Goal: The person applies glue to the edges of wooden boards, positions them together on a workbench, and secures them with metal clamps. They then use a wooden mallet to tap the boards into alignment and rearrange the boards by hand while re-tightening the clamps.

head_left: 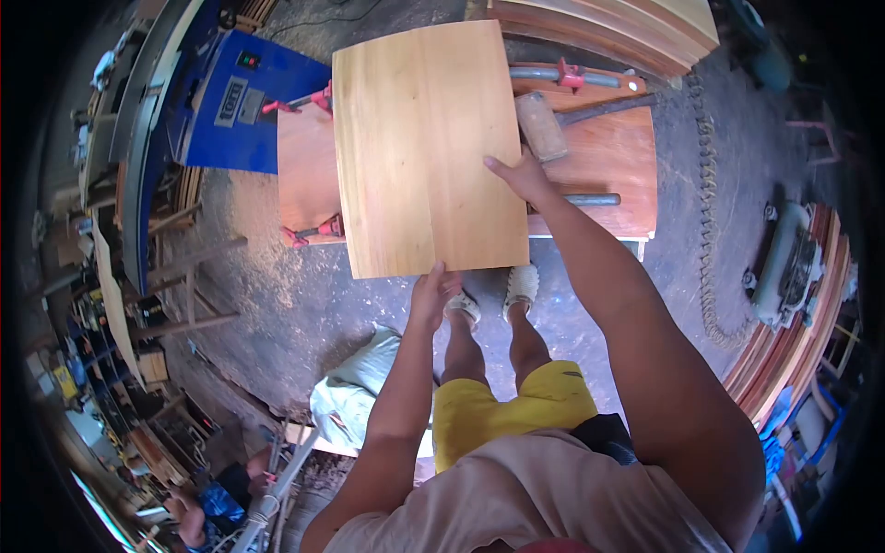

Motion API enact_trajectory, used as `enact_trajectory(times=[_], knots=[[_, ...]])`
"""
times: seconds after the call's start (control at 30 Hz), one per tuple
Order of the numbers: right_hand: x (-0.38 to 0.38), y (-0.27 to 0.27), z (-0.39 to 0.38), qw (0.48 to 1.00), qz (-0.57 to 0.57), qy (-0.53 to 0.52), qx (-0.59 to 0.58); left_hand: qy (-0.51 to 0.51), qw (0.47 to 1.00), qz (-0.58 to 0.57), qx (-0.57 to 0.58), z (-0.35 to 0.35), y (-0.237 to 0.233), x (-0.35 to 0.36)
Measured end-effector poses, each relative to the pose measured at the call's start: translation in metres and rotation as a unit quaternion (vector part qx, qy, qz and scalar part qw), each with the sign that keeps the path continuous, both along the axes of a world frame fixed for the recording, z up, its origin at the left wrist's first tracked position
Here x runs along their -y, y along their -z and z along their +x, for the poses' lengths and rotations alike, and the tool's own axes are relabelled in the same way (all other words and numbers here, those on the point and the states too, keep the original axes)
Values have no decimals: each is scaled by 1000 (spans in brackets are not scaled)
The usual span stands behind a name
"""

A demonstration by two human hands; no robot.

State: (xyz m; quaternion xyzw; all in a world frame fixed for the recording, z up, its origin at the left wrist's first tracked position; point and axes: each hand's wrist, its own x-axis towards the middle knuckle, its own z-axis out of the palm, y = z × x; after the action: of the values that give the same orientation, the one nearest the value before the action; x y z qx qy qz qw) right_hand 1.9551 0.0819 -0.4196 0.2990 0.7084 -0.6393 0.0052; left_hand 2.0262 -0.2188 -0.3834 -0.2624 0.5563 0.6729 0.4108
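Note:
A pale wooden panel point(424, 138) with a faint seam down its length is held over a low bench with a reddish wooden top point(608, 166). My left hand point(433, 293) grips its near edge, thumb on top. My right hand point(523, 177) clasps its right edge, with the thumb on the face; the fingers underneath are hidden. Just beyond the right hand lies a wooden mallet point(542, 127). Pipe clamps with red jaws point(571, 76) rest on the bench, and more red clamp ends point(312, 230) stick out at the panel's left. The panel hides the middle of the bench.
A blue machine point(253, 101) stands at the back left. Stacked boards point(636, 32) lie at the back. A coiled hose point(708, 184) runs along the floor at right, near a tank point(785, 263) and planks point(802, 323). A pale sack point(355, 392) sits by my left arm.

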Motion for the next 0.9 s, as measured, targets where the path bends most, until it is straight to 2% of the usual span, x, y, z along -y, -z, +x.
enact_trajectory(times=[0.07,0.13,0.17,0.23,0.27,0.3,0.37,0.43,0.5,0.57,0.6,0.67,0.77,0.83,0.9], knots=[[-1,2,-1,1000,16,-5,18,17,1000,-23,-9,-1,-5,8],[0,2,0,999,39,-5,28,135,988,-70,0,-4,-12,25],[0,1,1,999,35,-2,26,138,988,-74,-1,-7,-17,32],[1,-4,0,998,34,5,46,272,952,-126,-67,-17,-31,46],[2,-6,-1,999,31,4,42,302,935,-126,-135,-26,-27,61],[1,-8,-1,999,19,0,31,300,935,-129,-138,-38,-35,66],[1,-14,1,1000,7,-3,19,229,914,-164,-293,-73,-58,64],[1,-25,2,1000,-2,-2,-7,208,859,-287,-369,-120,-78,55],[2,-35,1,1000,-22,2,3,129,855,-253,-434,-174,-61,54],[5,-39,2,999,-39,8,16,119,777,-325,-525,-228,-28,46],[6,-37,2,999,-30,11,27,116,780,-322,-524,-243,-33,31],[3,-32,-2,998,-36,10,46,176,893,-213,-356,-262,-55,-9],[2,-47,-5,991,-87,22,98,142,884,-215,-390,-279,5,2],[-2,-40,-11,994,-56,13,97,129,891,-208,-382,-282,0,-2],[-5,-37,-16,953,-244,135,121,124,897,-204,-373,-273,-5,0]])
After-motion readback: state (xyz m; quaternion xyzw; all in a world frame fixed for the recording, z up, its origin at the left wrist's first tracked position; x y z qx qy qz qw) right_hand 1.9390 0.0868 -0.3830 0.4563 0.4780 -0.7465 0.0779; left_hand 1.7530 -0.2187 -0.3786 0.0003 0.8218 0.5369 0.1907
